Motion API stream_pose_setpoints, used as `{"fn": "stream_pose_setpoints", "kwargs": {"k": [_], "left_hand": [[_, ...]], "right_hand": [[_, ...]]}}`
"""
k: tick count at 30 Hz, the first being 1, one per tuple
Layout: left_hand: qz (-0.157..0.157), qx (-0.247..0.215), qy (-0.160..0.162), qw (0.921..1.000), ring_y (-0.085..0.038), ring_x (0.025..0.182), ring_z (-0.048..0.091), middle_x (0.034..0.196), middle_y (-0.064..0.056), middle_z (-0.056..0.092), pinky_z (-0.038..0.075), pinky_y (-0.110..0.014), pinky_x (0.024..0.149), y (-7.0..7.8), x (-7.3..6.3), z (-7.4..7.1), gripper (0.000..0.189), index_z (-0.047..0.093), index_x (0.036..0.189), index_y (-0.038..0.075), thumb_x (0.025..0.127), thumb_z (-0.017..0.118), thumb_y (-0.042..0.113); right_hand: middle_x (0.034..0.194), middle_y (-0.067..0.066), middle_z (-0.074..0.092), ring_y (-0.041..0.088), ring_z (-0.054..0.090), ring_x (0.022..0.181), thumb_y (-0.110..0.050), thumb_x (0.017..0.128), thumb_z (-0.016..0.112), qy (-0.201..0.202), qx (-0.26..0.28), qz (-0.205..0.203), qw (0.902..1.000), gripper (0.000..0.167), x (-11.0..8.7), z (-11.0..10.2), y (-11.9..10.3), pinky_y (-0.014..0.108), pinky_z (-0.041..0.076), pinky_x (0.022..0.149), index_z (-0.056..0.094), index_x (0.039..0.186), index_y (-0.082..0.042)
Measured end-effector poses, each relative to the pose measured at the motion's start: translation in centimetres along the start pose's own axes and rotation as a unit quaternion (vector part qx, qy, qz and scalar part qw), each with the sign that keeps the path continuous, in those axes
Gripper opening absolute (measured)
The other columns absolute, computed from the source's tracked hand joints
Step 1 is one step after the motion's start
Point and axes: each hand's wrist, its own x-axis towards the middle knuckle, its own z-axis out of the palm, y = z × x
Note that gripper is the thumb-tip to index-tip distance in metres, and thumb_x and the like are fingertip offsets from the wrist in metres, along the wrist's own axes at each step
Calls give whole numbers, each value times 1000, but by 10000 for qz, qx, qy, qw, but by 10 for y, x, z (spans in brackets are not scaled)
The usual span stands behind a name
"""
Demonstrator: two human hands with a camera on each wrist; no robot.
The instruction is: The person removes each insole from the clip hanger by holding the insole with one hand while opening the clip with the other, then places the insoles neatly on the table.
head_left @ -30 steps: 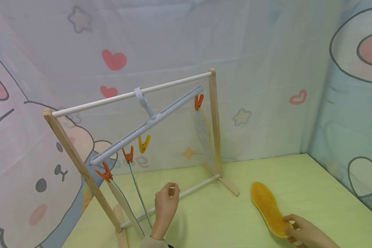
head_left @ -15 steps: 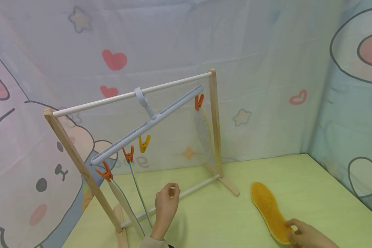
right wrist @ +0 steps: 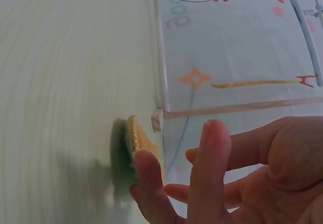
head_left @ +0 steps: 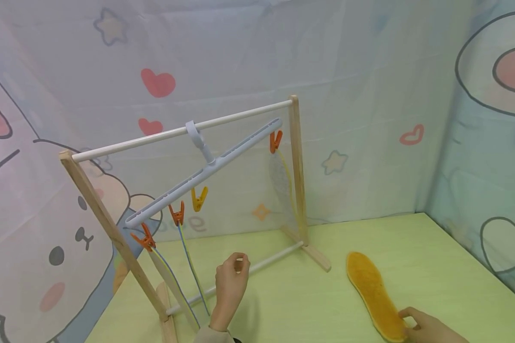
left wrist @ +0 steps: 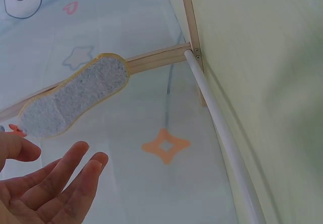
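Note:
An orange, fuzzy insole (head_left: 371,293) lies at the right of the table in the head view. At its near end my right hand (head_left: 429,326) grips the edge with its fingertips. The right wrist view shows the insole (right wrist: 144,141) edge-on, partly hidden by the fingers of my right hand (right wrist: 217,178). My left hand (head_left: 231,288) is raised before the drying rack, loosely curled and holding nothing. In the left wrist view my left hand (left wrist: 55,183) has relaxed fingers below a hanging grey insole (left wrist: 75,98) with a yellow rim.
A wooden rack (head_left: 298,166) bears a pale hanger (head_left: 240,145). Orange clips hold insoles at both its ends, among them a grey one (head_left: 281,174). A yellow clip (head_left: 199,199) hangs with nothing in it. A printed curtain (head_left: 369,95) stands behind the green table (head_left: 309,305).
My right hand has moved slightly right and toward the camera. The near end of the orange insole has shifted with it, while its far end stays in place. My left hand is nearly still.

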Motion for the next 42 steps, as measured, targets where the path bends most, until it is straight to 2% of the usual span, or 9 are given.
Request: {"fn": "stream_pose_setpoints", "kwargs": {"k": [10,22,27,34,35,42], "left_hand": [[62,-30,-28,10000,-16,59,64,73,-11,69,46,-21,48,-4,0,0,16,65,89,2,87,53,12],[6,-41,-10,10000,-17,60,65,74,-11,69,46,-20,47,-3,-1,-2,16,65,89,2,87,53,11],[-5,-37,-4,10000,-16,58,64,74,-12,69,45,-19,46,-3,-2,-3,16,65,89,2,87,53,11],[18,-70,-7,10000,-17,57,64,75,-14,69,45,-17,45,-3,-2,-3,16,65,89,0,87,53,11],[9,-76,-13,10000,-17,56,64,75,-14,69,44,-17,45,-3,-2,-3,16,65,90,0,87,53,11],[4,-100,-27,9999,-17,57,64,74,-13,69,45,-18,45,-4,-2,-2,16,65,89,1,87,53,12]], "right_hand": [[95,14,62,27,60,84,-12,88,52,-36,197,-90,9998,39,-3,-2,3,39,50,68,40,114,14],[96,12,62,25,59,84,-15,88,52,139,-30,121,9998,42,-4,-3,-2,40,49,69,40,118,11],[92,13,61,25,61,78,-9,88,50,165,225,29,9996,40,-3,-5,-6,39,50,68,37,120,13],[92,9,60,22,61,76,-16,90,49,147,274,185,9993,45,-3,-9,-18,38,50,68,34,124,9],[93,10,59,22,60,76,-17,90,49,158,344,159,9992,46,-3,-10,-19,38,51,67,34,125,9],[96,18,58,23,61,76,-25,90,50,86,804,-683,9944,56,0,-15,-20,37,53,59,29,128,10]]}}
